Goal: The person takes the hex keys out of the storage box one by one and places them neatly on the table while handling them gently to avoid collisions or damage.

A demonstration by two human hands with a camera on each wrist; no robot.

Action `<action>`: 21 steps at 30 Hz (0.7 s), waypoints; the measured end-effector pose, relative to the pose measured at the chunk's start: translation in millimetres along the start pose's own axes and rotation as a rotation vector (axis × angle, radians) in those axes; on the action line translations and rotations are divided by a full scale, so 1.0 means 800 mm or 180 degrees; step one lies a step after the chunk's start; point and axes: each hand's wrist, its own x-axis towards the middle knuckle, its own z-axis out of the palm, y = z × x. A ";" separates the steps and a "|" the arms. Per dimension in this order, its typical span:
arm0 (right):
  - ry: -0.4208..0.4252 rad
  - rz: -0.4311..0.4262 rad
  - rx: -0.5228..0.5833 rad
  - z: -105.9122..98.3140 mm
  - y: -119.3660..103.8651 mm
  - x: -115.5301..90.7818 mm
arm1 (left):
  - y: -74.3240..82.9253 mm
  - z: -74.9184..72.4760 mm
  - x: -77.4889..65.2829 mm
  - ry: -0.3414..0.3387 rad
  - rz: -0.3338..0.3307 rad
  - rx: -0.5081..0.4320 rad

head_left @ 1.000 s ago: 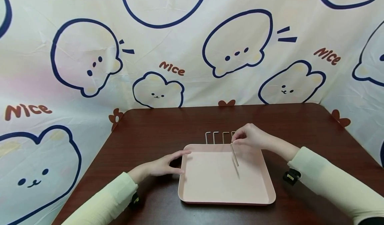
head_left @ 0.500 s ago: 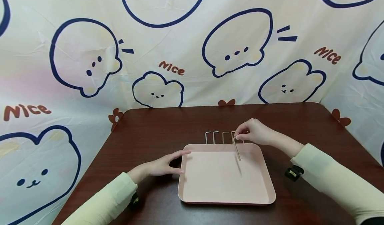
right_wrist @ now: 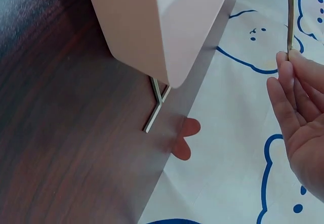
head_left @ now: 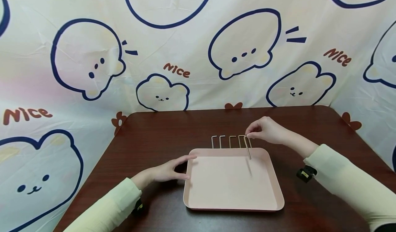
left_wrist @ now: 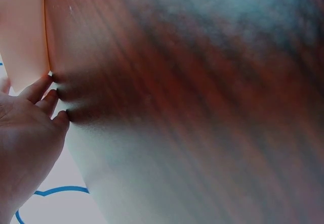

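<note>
My right hand (head_left: 268, 130) pinches a brass-coloured L-shaped hex key (head_left: 248, 147) by its bent end, and its long arm slants down over the far right part of a pale pink tray (head_left: 232, 187). In the right wrist view, thumb and fingertips of the right hand (right_wrist: 306, 120) meet on the hex key (right_wrist: 290, 19). Several similar hex keys (head_left: 230, 142) lie in a row just behind the tray, their lower ends hidden by its rim. At the tray's left side rests my left hand (head_left: 167, 170), fingers extended, with fingertips over the rim.
A dark brown wooden table (head_left: 161, 132) carries everything. Behind and around it hangs a pale cloth (head_left: 198, 53) printed with blue-outlined cartoon bears. The right wrist view catches a bent hex key (right_wrist: 153, 117) sticking out past the tray's edge.
My right hand has moved away from me and slightly right, taking the pinched hex key from over the tray's middle toward its far right edge. My left hand stays in place.
</note>
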 end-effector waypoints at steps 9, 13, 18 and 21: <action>0.0062 0.0105 -0.0001 -0.013 0.004 0.000 | 0.001 -0.001 -0.001 0.0013 0.0024 0.0010; 0.0057 0.0223 0.0016 -0.020 0.009 0.000 | 0.001 -0.001 0.000 0.0004 0.0013 0.0016; 0.0097 0.0357 0.0004 -0.029 0.022 -0.001 | 0.001 -0.001 0.000 0.0000 0.0006 0.0029; 0.0131 0.0391 -0.0036 -0.033 0.028 -0.002 | 0.000 -0.001 0.000 -0.0002 0.0010 0.0038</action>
